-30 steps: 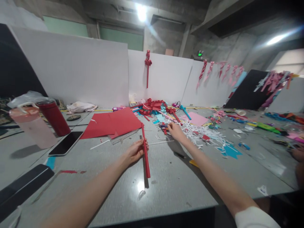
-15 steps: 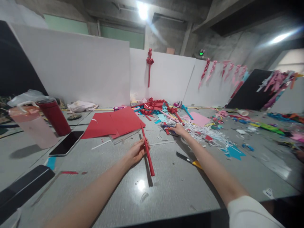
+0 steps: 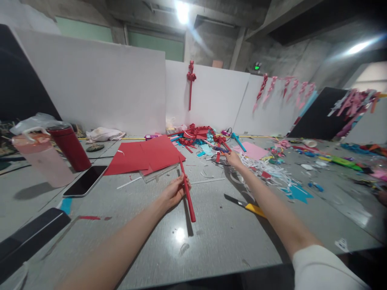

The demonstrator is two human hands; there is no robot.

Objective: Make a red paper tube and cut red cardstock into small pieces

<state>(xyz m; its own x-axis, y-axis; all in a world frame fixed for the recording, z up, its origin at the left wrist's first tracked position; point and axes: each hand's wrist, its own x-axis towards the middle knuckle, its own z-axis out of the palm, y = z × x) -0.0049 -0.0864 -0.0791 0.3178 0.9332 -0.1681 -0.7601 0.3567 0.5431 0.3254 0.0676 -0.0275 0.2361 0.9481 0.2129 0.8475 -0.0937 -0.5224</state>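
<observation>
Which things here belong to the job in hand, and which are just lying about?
In the job:
red stick, held in the left hand
small dark item at the right hand, too small to name
probably the red sheets and yellow-handled knife

Just lying about, it seems:
phone
red flask
pink bottle
white cloth

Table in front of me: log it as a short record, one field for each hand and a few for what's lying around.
left hand: the left hand holds a red stick
right hand: the right hand is at the scraps; its grip is unclear
knife: yellow knife by the right forearm
paper: red paper, beyond the left hand
far left: phone, red bottle, pink bottle
panel: red ornament hanging
</observation>
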